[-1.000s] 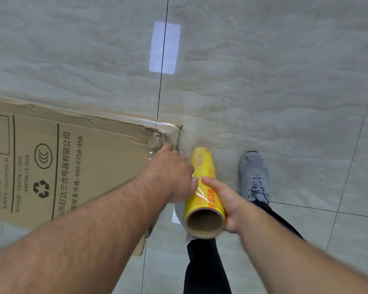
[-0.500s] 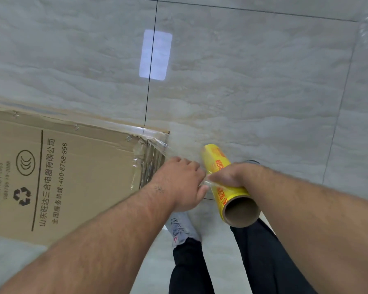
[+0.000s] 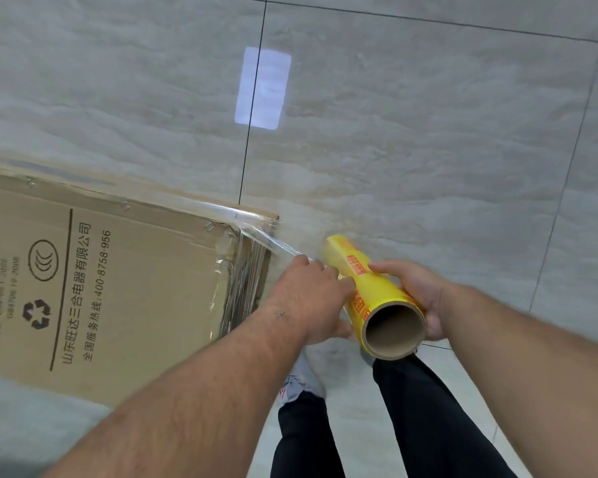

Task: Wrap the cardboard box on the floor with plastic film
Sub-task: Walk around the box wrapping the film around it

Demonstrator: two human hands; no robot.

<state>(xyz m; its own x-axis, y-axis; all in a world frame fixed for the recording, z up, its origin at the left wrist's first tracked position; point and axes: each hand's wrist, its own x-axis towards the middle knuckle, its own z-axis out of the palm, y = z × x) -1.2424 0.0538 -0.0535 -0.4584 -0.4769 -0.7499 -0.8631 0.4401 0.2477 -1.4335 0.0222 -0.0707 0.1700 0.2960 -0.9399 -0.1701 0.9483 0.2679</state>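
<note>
The right hand (image 3: 416, 298) curls around the near end of the yellow roll of plastic film (image 3: 370, 291), thumb over the top and fingers under the open cardboard core, holding it tilted with the core mouth toward the camera. The left hand (image 3: 311, 298) sits just beside it on the roll's left side, its fingers bent against the roll where the film leaves it; whether they pinch the film itself cannot be told. From there a taut, bunched strand of clear film (image 3: 273, 241) runs up and left to the near right corner of the cardboard box (image 3: 118, 288), where shiny layers of film already cover that end. The box lies flat on the floor (image 3: 428, 150), to the left of the hands, its printed face up with black characters, a phone number and a recycling mark. Below the hands show dark trouser legs (image 3: 425, 419) and a grey shoe (image 3: 299, 381) on the pale tiles.
</note>
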